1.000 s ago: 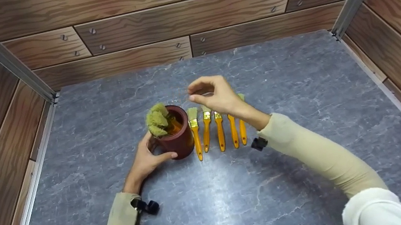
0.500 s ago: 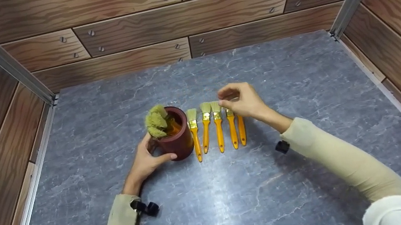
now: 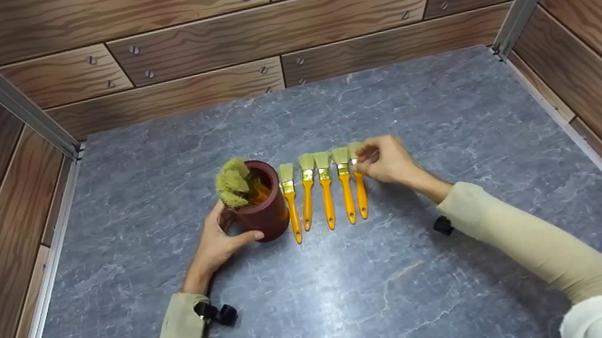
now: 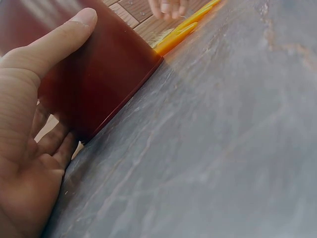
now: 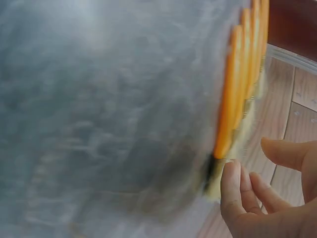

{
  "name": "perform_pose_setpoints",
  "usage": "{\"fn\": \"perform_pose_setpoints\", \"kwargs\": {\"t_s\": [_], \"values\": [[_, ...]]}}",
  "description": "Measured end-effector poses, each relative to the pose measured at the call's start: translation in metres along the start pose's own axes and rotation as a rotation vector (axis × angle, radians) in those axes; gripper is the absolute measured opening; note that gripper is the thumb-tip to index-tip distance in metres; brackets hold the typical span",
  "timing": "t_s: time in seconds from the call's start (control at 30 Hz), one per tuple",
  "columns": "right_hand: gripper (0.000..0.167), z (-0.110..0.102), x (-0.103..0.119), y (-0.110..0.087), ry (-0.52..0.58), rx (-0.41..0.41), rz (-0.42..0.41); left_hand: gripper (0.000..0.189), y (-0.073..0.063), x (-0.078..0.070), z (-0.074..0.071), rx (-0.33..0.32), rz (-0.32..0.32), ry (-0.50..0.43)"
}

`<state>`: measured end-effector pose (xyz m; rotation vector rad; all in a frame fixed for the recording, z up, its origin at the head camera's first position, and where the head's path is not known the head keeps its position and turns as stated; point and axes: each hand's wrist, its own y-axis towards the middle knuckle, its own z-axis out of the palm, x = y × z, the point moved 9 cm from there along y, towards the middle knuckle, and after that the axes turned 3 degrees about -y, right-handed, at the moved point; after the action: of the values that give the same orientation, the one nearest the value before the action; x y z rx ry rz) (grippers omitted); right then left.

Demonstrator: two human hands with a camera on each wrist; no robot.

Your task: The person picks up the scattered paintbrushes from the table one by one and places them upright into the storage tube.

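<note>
A dark red cylindrical cup (image 3: 265, 218) stands on the table, with several paintbrushes (image 3: 232, 185) in it, bristles up and leaning over the left of the rim. My left hand (image 3: 216, 244) holds the cup from the left; in the left wrist view the thumb lies along its wall and the other fingers go behind it. Several more paintbrushes with orange handles lie side by side to the cup's right. At the rightmost paintbrush (image 3: 361, 199), my right hand (image 3: 390, 160) has its fingertips over the metal ferrule; the right wrist view shows thumb and fingers apart.
The grey marbled table (image 3: 316, 303) reaches back to a wood-plank wall (image 3: 200, 84). Plank walls with metal corner posts also close off both sides. The leftmost loose paintbrush (image 3: 294, 209) lies close against the cup.
My right hand has moved right and toward me, from above the gap beside the cup to the rightmost paintbrush. My left hand and the cup have stayed in place.
</note>
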<state>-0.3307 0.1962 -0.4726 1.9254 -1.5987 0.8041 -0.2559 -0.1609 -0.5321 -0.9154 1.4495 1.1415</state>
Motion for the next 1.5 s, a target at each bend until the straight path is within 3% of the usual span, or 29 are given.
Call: {"fn": "perform_pose_setpoints", "kwargs": {"t_s": [0.47,0.77,1.5], "values": [[0.041,0.005,-0.028,-0.005,-0.083,0.002,0.152,0.090,0.000,-0.001,-0.001,0.003,0.009,-0.008],[0.038,0.005,-0.034,-0.007,0.016,0.028,0.234,0.093,-0.002,-0.001,-0.001,0.007,0.014,0.018],[0.036,0.009,-0.040,-0.007,0.007,0.027,0.287,0.089,0.000,-0.002,-0.001,0.005,0.005,0.016]]}}
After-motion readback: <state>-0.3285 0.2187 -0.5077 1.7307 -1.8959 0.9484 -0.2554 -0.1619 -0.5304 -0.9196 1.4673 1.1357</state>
